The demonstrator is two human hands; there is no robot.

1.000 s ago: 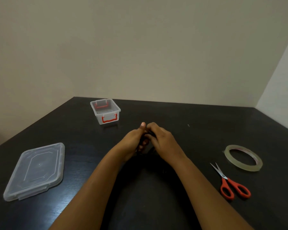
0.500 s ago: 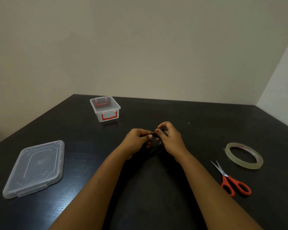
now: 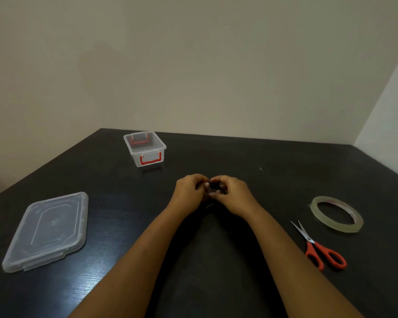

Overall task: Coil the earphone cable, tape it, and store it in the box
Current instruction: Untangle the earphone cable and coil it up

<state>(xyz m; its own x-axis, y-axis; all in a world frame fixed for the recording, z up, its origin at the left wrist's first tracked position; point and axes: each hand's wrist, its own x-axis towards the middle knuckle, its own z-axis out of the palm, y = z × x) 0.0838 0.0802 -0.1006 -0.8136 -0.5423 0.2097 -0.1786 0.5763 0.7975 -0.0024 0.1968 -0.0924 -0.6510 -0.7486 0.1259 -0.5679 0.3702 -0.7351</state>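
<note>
Black earphone cable (image 3: 214, 187) pinched: left hand (image 3: 189, 194), right hand (image 3: 233, 196), fingers (image 3: 219, 180) curled.

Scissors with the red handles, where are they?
In the head view, the scissors lie on the right side of the black table, just nearer the person than the tape roll.

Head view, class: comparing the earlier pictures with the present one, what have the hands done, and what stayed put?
Half a second ago the hands were slightly apart with cable loops showing; now the left hand and right hand have closed together round the earphone cable, hiding most of it. Both keep hold. The box, lid, tape roll and scissors are unmoved.
</note>
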